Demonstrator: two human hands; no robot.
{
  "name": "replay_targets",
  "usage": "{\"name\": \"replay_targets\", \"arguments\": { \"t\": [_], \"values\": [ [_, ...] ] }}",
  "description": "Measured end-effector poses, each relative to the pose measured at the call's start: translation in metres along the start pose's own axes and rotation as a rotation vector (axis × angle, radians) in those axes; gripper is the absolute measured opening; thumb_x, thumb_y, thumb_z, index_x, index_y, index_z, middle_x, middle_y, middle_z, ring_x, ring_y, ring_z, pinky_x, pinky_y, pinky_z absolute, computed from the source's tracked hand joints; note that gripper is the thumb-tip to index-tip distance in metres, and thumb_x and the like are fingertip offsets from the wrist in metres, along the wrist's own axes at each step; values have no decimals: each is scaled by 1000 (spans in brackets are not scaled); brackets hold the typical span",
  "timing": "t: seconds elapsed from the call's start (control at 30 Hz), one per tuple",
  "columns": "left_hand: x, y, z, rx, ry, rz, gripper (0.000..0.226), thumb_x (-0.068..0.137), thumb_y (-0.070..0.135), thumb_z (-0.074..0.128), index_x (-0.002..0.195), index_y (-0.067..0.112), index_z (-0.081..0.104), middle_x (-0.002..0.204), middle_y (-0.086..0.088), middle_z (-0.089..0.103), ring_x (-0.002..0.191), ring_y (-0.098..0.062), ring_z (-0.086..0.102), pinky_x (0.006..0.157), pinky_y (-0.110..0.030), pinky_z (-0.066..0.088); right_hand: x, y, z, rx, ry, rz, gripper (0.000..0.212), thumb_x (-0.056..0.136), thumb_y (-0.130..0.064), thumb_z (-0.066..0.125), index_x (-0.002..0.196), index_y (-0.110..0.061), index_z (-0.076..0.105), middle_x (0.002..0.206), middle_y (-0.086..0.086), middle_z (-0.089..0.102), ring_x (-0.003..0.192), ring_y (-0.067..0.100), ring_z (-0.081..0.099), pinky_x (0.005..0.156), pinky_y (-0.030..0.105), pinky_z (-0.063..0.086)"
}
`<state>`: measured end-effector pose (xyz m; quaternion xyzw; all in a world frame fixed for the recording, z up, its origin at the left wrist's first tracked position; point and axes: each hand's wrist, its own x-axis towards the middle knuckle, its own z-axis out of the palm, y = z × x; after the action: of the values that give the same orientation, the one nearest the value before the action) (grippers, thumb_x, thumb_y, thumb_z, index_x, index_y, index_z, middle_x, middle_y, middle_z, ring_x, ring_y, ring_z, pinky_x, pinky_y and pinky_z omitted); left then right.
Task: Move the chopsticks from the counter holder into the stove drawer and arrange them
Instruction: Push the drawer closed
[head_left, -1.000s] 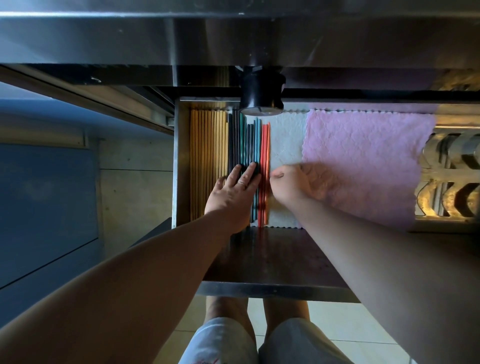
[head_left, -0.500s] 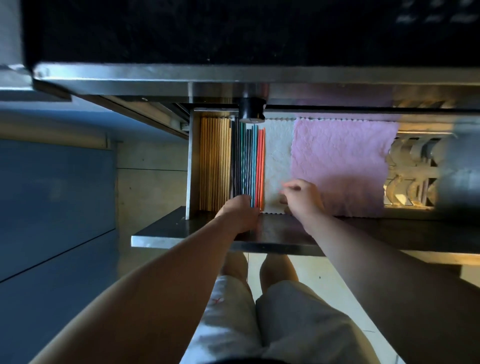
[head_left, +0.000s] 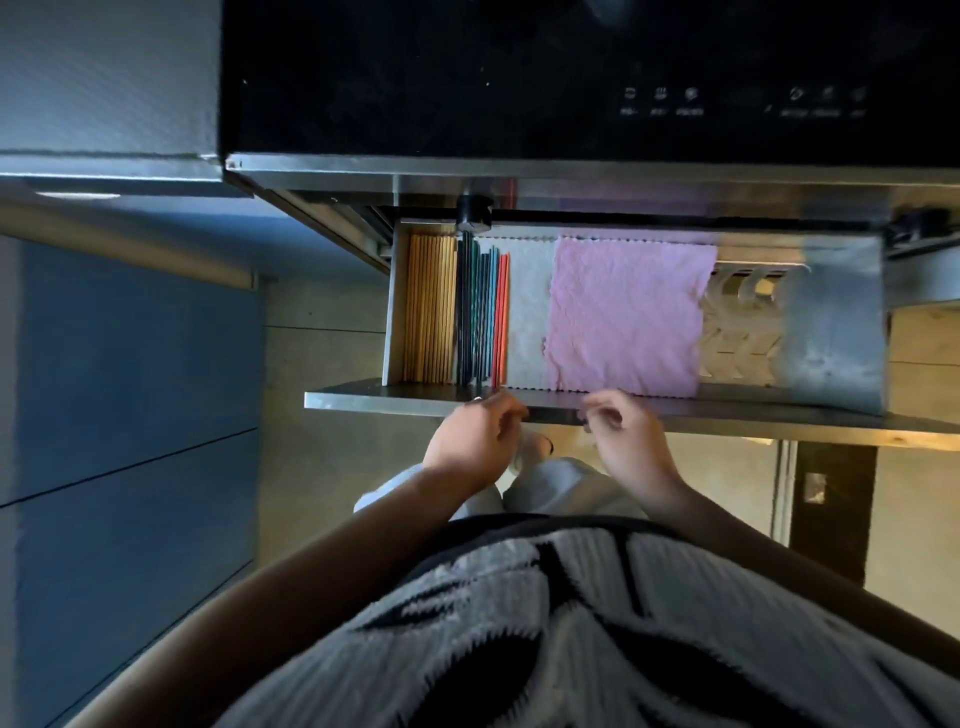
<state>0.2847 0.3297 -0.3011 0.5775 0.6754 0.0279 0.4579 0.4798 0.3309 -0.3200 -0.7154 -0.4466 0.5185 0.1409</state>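
Note:
The stove drawer (head_left: 395, 400) stands pulled out under the black cooktop (head_left: 519, 78). At its left end lie several wooden chopsticks (head_left: 430, 306) in a neat row, with dark, teal and red chopsticks (head_left: 483, 312) side by side just right of them. My left hand (head_left: 475, 441) is at the drawer's front edge, below the coloured chopsticks, fingers curled loosely and holding nothing. My right hand (head_left: 626, 441) hovers at the same edge a little to the right, fingers curled and apart, also holding nothing.
A white cloth (head_left: 527, 306) lines the drawer beside the chopsticks and a pink cloth (head_left: 626, 317) lies over its middle. A black knob (head_left: 474, 215) sticks out above the drawer. Blue cabinet fronts (head_left: 130, 389) are at the left. The person's legs stand below the drawer.
Both hands have drawn back out of the drawer to its front edge. The head has risen, so the cooktop shows. The chopsticks lie aligned.

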Motion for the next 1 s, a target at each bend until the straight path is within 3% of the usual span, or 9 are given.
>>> {"name": "replay_targets", "arguments": {
  "t": [0.03,0.1,0.2,0.33,0.47,0.53,0.63,0.83,1.0],
  "values": [
    [-6,1,2,-25,-11,-45,19,93,22,54,103,21,71,99,-1,73,89,-21,66,76,-31,52,-6,4,-5,32,-15,32,19,91,-8,55,90,-23,66,87,0,72,83,21,68,77,34,53],
    [-11,4,6,-197,-52,-222,17,93,18,57,100,16,72,94,-2,73,86,-21,67,80,-32,54,-12,11,-12,92,-28,118,19,93,-8,54,86,-22,66,92,10,73,83,26,69,78,40,53],
    [-9,13,5,-704,-157,-634,12,94,17,59,93,10,69,83,-3,68,67,-18,65,60,-27,52,-11,15,-18,288,-33,380,18,94,-10,54,83,-16,66,101,19,72,80,25,67,70,34,50],
    [-3,20,0,-984,-247,-876,7,93,18,62,93,12,65,85,1,71,73,-19,70,63,-30,53,-7,14,-26,558,-54,675,14,96,-11,50,93,-7,63,103,15,68,87,25,63,67,30,48],
    [-2,28,5,-1095,-214,-897,14,95,7,57,108,7,60,63,-2,73,60,-15,72,62,-28,55,-7,9,-30,673,-66,729,24,97,-11,46,116,1,57,112,18,65,100,29,61,78,34,47],
    [-1,28,11,-1133,-185,-880,19,94,5,58,113,4,60,63,-2,73,61,-15,73,62,-29,54,-6,6,-29,710,-64,744,25,97,-10,45,116,2,56,113,19,64,102,30,61,83,35,47],
    [0,26,13,-1164,-161,-865,17,94,4,57,110,6,61,63,0,72,61,-15,72,61,-29,53,-2,3,-31,741,-42,767,20,96,-9,47,109,3,57,111,20,66,99,31,63,77,34,50],
    [13,23,11,-1161,-114,-820,22,95,3,54,114,10,62,97,-6,68,76,-19,72,58,-29,53,16,-8,-35,746,-37,783,17,94,-6,46,106,1,55,112,20,67,95,29,65,71,31,51],
    [32,29,5,-1143,-70,-765,25,96,2,51,112,15,65,105,-2,69,88,-18,71,67,-32,50,36,-23,-38,773,-29,757,15,94,-4,45,106,-1,53,117,20,65,79,21,63,70,29,49]
  ]
}}
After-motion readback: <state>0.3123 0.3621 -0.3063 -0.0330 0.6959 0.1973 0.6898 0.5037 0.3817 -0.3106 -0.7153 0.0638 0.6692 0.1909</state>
